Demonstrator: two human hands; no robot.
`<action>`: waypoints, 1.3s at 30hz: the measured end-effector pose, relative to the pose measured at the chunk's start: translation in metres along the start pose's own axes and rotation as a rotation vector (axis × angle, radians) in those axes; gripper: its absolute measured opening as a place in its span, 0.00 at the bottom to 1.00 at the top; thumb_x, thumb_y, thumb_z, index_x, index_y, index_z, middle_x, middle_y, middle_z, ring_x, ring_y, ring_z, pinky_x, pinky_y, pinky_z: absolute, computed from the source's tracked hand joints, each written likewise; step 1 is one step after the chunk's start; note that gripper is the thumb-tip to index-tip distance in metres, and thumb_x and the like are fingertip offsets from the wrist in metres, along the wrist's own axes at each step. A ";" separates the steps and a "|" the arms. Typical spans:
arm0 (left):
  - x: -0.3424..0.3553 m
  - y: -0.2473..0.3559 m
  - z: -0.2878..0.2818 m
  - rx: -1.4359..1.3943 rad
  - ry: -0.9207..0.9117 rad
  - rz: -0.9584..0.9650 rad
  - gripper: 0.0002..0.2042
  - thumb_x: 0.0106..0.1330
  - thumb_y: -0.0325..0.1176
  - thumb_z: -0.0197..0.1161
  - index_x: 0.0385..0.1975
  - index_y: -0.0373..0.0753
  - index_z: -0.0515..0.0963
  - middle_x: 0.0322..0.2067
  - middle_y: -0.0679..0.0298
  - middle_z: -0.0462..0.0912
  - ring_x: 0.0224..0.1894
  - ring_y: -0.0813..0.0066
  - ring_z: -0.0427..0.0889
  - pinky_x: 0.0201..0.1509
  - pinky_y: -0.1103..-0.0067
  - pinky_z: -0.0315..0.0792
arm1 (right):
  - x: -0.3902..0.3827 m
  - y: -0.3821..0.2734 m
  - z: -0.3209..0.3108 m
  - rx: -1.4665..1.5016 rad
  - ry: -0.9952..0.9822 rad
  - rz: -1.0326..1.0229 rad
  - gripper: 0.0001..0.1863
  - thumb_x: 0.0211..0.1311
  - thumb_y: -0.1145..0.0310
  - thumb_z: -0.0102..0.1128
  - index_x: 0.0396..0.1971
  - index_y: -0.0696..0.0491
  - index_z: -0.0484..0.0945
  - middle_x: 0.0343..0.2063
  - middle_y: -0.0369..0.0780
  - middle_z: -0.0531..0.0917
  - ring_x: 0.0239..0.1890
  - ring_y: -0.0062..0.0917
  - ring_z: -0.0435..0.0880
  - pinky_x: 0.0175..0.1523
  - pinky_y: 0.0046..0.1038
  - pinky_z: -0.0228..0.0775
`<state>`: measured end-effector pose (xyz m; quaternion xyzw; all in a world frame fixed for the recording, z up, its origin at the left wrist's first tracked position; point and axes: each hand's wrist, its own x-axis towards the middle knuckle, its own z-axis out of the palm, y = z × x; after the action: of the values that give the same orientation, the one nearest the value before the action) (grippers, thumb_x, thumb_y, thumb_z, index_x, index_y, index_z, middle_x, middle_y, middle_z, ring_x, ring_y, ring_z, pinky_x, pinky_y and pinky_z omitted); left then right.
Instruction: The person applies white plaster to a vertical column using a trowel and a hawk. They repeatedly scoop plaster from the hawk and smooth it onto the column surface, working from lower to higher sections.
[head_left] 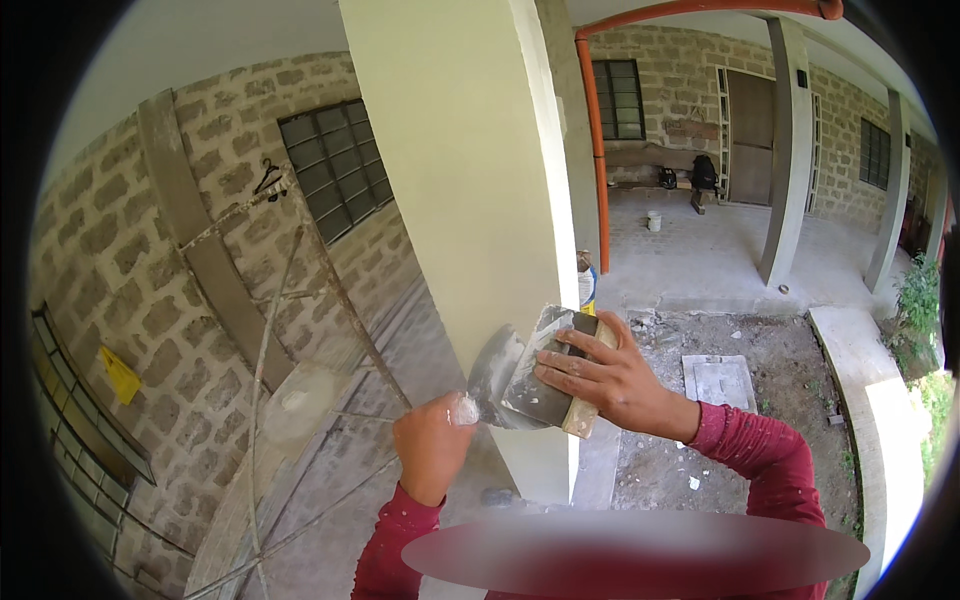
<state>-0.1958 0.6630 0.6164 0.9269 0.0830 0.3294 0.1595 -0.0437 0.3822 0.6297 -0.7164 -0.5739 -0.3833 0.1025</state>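
Note:
My right hand (610, 378) grips a wide metal plastering blade with a wooden back edge (545, 375), fingers spread over its face. My left hand (432, 442) is closed around the handle of a putty knife (492, 372), its grey blade smeared with white filler and laid against the wide blade. Both tools are held just in front of the lower corner of a pale cream column (470, 190). Red sleeves cover both forearms.
A metal scaffold frame (300, 300) stands to the left against a stone block wall with barred windows (335, 165). An orange pipe (597, 160) runs down behind the column. Bare soil with a concrete slab (718, 380) lies to the right; more columns and a bench stand beyond.

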 end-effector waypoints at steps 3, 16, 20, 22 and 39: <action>-0.007 -0.013 0.001 0.017 0.067 -0.068 0.10 0.60 0.34 0.77 0.32 0.38 0.83 0.29 0.49 0.87 0.35 0.41 0.86 0.36 0.57 0.77 | 0.004 -0.004 -0.004 0.071 -0.071 -0.028 0.24 0.72 0.70 0.64 0.67 0.41 0.84 0.67 0.30 0.86 0.72 0.32 0.80 0.81 0.62 0.55; -0.027 -0.010 0.043 -0.303 -0.102 -0.214 0.15 0.57 0.33 0.80 0.39 0.33 0.85 0.29 0.46 0.87 0.33 0.45 0.86 0.38 0.62 0.78 | 0.240 0.233 -0.114 0.467 0.790 0.415 0.23 0.71 0.72 0.63 0.65 0.56 0.83 0.32 0.38 0.86 0.31 0.24 0.81 0.43 0.31 0.76; -0.046 -0.026 0.057 -0.281 -0.121 -0.285 0.14 0.58 0.28 0.78 0.42 0.30 0.87 0.29 0.50 0.89 0.29 0.61 0.87 0.39 0.67 0.79 | 0.286 0.256 -0.116 0.439 0.771 0.441 0.24 0.71 0.71 0.63 0.66 0.53 0.83 0.42 0.45 0.90 0.41 0.36 0.88 0.52 0.37 0.80; -0.059 -0.041 0.064 -0.298 -0.070 -0.319 0.15 0.58 0.32 0.79 0.44 0.33 0.88 0.31 0.50 0.90 0.33 0.55 0.88 0.41 0.65 0.80 | 0.301 0.262 -0.110 0.393 0.799 0.383 0.24 0.72 0.72 0.62 0.67 0.52 0.83 0.50 0.48 0.90 0.51 0.41 0.89 0.59 0.39 0.80; -0.098 -0.083 0.086 -0.036 -0.119 -0.540 0.21 0.59 0.44 0.79 0.47 0.37 0.90 0.37 0.48 0.91 0.43 0.40 0.90 0.48 0.55 0.81 | 0.267 0.283 -0.085 0.257 0.899 0.239 0.29 0.70 0.80 0.60 0.70 0.49 0.81 0.68 0.45 0.84 0.70 0.46 0.81 0.72 0.41 0.75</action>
<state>-0.2208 0.6943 0.4672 0.8860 0.3115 0.2212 0.2626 0.1878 0.4407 0.9491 -0.5223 -0.4291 -0.5666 0.4712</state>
